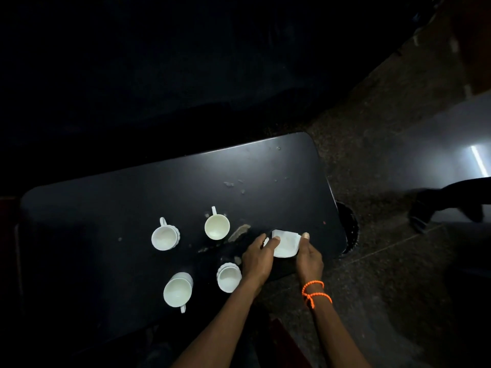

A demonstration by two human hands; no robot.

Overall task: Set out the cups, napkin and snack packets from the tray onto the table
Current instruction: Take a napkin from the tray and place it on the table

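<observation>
Left hand (257, 257) and right hand (309, 257) both pinch the white napkin (286, 243) at the tabletop's (132, 187) right end, four cups (217, 226) already out; next: release flat, snack packets unseen.

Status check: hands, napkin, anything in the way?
Left hand and right hand both holding white paper napkin on dark table. Four white cups out. Crumbs and smears nearby.
</observation>
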